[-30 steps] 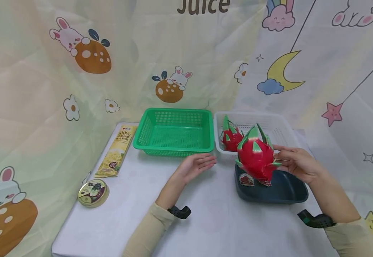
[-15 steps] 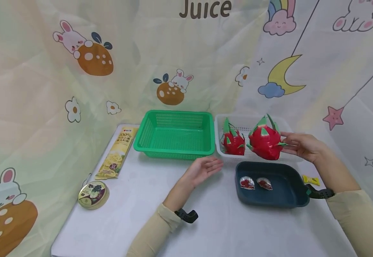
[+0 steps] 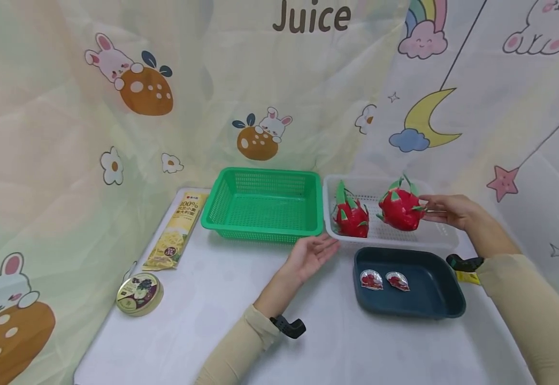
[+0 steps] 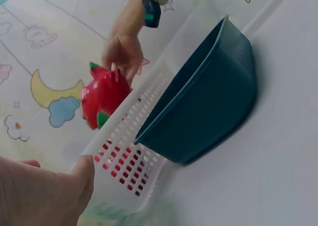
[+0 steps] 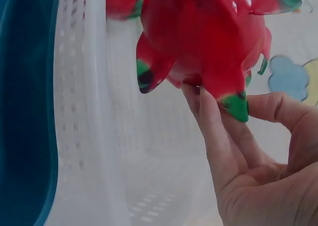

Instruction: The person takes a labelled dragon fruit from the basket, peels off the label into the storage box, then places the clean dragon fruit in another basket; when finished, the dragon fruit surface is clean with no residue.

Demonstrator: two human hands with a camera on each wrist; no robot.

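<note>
A red dragon fruit (image 3: pixel 401 210) with green-tipped scales is held over the white basket (image 3: pixel 395 241) by my right hand (image 3: pixel 452 211). In the right wrist view, its fingers and thumb pinch the fruit (image 5: pixel 203 42) by one side. Another dragon fruit (image 3: pixel 352 219) stands inside the basket's left end. My left hand (image 3: pixel 310 256) is at the basket's front left corner with its fingers extended. Whether it touches the rim I cannot tell. The left wrist view has the held fruit (image 4: pixel 105 94) above the far rim.
Left of the white basket stands a green basket (image 3: pixel 265 206). A dark blue tub (image 3: pixel 409 299) with two stickers (image 3: pixel 372 279) inside is in front. A yellow noodle packet (image 3: pixel 175 232) and round tin (image 3: pixel 139 294) lie at left. A small yellow wrapper (image 3: pixel 469 277) lies under the right forearm.
My right hand has carried the dragon fruit from above the blue tub back over the white basket, lower now. My left hand has shifted right, up to the basket's corner.
</note>
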